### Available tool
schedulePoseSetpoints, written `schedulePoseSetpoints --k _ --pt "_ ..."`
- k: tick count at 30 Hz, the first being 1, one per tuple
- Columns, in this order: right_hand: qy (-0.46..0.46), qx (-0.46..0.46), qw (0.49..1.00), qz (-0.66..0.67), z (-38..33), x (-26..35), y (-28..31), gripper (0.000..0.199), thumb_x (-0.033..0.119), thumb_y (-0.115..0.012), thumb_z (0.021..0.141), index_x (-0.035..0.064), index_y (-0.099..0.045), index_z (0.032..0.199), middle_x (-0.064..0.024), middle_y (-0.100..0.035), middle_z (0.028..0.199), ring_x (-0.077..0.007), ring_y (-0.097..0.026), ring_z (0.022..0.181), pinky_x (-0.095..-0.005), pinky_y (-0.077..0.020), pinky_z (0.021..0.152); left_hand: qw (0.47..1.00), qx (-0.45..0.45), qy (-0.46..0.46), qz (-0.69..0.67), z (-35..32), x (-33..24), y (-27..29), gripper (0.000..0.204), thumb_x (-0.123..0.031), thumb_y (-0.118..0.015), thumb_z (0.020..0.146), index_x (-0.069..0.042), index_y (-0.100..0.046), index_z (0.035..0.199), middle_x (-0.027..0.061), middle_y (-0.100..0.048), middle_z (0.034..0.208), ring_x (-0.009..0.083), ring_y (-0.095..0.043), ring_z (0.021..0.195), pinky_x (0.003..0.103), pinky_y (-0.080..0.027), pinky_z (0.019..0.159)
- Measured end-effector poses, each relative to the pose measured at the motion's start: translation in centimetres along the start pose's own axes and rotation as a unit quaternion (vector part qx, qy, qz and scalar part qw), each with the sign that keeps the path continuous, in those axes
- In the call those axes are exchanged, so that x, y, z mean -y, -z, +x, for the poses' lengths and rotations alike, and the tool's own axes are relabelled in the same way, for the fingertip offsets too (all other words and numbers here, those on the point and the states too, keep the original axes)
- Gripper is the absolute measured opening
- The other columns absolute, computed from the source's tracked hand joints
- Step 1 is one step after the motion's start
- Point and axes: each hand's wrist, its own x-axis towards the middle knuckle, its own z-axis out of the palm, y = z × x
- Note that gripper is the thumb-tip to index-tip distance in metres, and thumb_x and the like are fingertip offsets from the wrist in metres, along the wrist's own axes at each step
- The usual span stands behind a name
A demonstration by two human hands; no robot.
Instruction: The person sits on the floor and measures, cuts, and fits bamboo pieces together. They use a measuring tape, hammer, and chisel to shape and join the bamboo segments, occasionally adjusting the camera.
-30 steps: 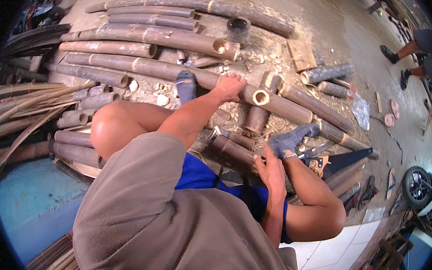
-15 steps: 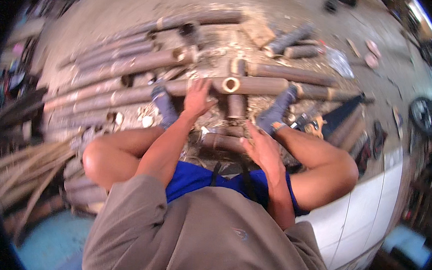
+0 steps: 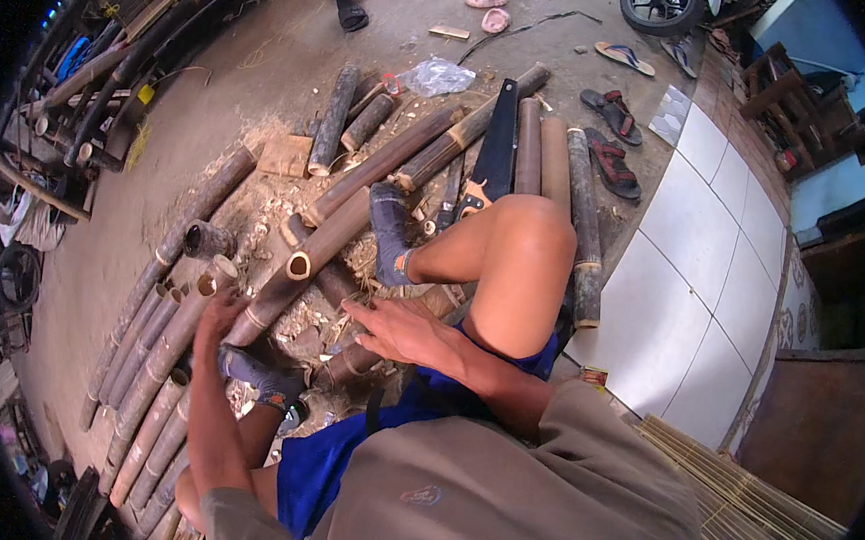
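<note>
I sit on the ground among cut bamboo. My left hand has its fingers curled over a thick bamboo pole whose hollow cut end points away from me. My right hand hovers flat with fingers apart, holding nothing, just above a short bamboo piece that lies between my legs. My feet in dark socks rest against the poles. A hand saw with a dark blade lies on the bamboo beyond my right knee.
Long bamboo poles lie side by side at my left, with more poles at the right. Wood chips cover the ground. A white tiled floor with sandals is at the right, another person's foot at the top, a bamboo mat low right.
The view has swung round to the right as my head turned. My left hand has slid back from the pole's cut end. My right hand has opened and flattened over the short piece.
</note>
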Motion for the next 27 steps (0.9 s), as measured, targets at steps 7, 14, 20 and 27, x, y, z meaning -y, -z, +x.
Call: schedulePoseSetpoints --k 7,14,20,27 --pt "0.023 -0.29 0.948 0.128 -5.8 3.9 9.8 0.043 0.018 -0.073 0.094 -0.0009 -0.064 0.132 -0.0194 -0.073 0.094 -0.0306 -0.073 0.078 -0.0396 -0.0582 0.07 0.993 -0.099 0.004 0.061 -4.7 0.1 13.7 0.059 -0.032 -0.067 0.096 0.001 -0.055 0.144 0.0229 -0.067 0.132 0.0305 -0.064 0.123 0.039 -0.048 0.106" --pt "-0.088 -0.534 0.833 0.112 -13.5 -0.2 11.7 0.02 0.018 -0.061 0.103 0.0 -0.068 0.107 -0.0002 -0.061 0.069 -0.0067 -0.055 0.055 -0.0253 -0.0452 0.052 0.976 -0.211 -0.015 -0.046 -17.5 -2.0 18.3 0.063 -0.04 -0.062 0.102 0.001 -0.051 0.148 0.0232 -0.062 0.139 0.0311 -0.061 0.127 0.039 -0.047 0.107" --pt "-0.148 -0.377 0.909 0.099 -18.2 -4.2 4.2 0.029 0.027 -0.072 0.093 0.0024 -0.06 0.082 -0.0151 -0.059 0.071 -0.0271 -0.062 0.063 -0.0385 -0.0491 0.06 0.868 -0.442 -0.031 -0.222 -29.8 -3.2 8.7 0.053 -0.041 -0.058 0.105 0.002 -0.058 0.137 0.0171 -0.068 0.117 0.0245 -0.065 0.106 0.036 -0.051 0.091" --pt "0.004 -0.284 0.959 0.001 -19.1 -1.3 1.6 0.036 0.029 -0.081 0.082 0.0039 -0.057 0.074 -0.0117 -0.054 0.068 -0.0311 -0.06 0.06 -0.0419 -0.0487 0.055 0.858 -0.451 -0.043 -0.24 -33.0 -6.5 -5.6 0.032 -0.034 -0.053 0.108 -0.003 -0.059 0.101 0.0021 -0.056 0.086 0.0131 -0.054 0.083 0.03 -0.046 0.075"
